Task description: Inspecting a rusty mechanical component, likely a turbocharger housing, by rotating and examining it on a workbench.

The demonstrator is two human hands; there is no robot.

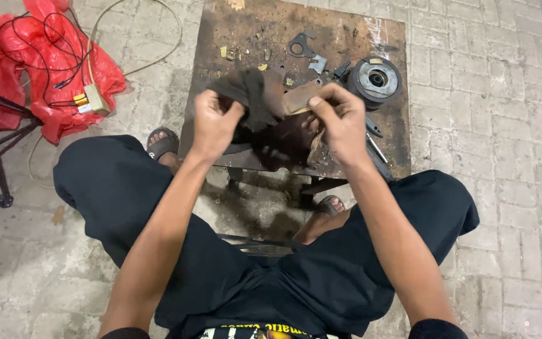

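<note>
Both hands are closed on their loads. Left hand (214,122) clenches a dark greasy rag (255,100); right hand (340,122) pinches a flat tan metal piece (301,97) between thumb and fingers. Rag and piece meet in the air just above the low workbench (221,56), in front of the seated person's knees.

Risks, as judged:
- Grip on the tan piece is only a fingertip pinch, and the rag looks oily. A slip would drop the piece onto the bench or between the sandalled feet.
- Piece edges may be sharp; a hard wipe along an edge could cut through the rag.
- Small loose parts lie close behind the hands, with a round pulley-like part (376,80) near the right hand. A swing of rag or elbow could knock them off the bench.

Not readable:
- Full shape of the tan piece; rag and fingers cover most of it.
- Dark mass under the hands: more rag or another part, cannot tell.
- Small scraps on the bench are too small to identify.
- Red plastic bag (45,69) with cables at left is cut off by the frame.
</note>
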